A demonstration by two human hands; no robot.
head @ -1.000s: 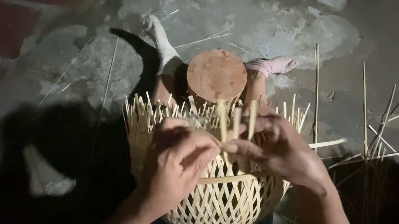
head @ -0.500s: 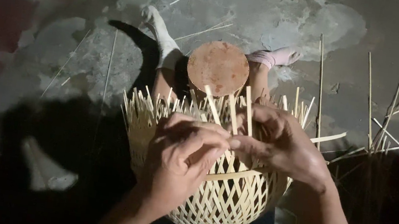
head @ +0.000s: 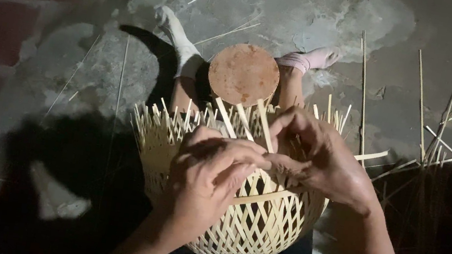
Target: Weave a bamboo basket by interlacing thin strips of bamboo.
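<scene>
Both hands meet right over the rim of the basket, and that is where the action is: the left hand (head: 208, 179) lies across the near wall of the woven basket (head: 237, 217), fingers curled and pinching toward a thin bamboo strip (head: 264, 127) that sticks up from the weave. The right hand (head: 315, 160) comes in from the other side, fingertips closed on that same cluster of strips, so the two pinch against each other to keep a springy strip bent where the weave wants it. Exactly which strip each finger grips I cannot tell, they overlap too tightly.

The basket sits tipped in the person's lap, open side away, its loose uprights fanning out along the rim. That tilt puts the unfinished edge straight under the eyes. Just beyond the basket's rim stands a round rust-brown disc (head: 244, 75), set between the person's legs, with a white sock (head: 181, 44) to the basket's far left and a pink sock (head: 312, 58) to its far right.

Right of the basket, spare bamboo sticks (head: 433, 138) lie scattered on the concrete floor (head: 289, 12), close enough to grab without shifting the basket
</scene>
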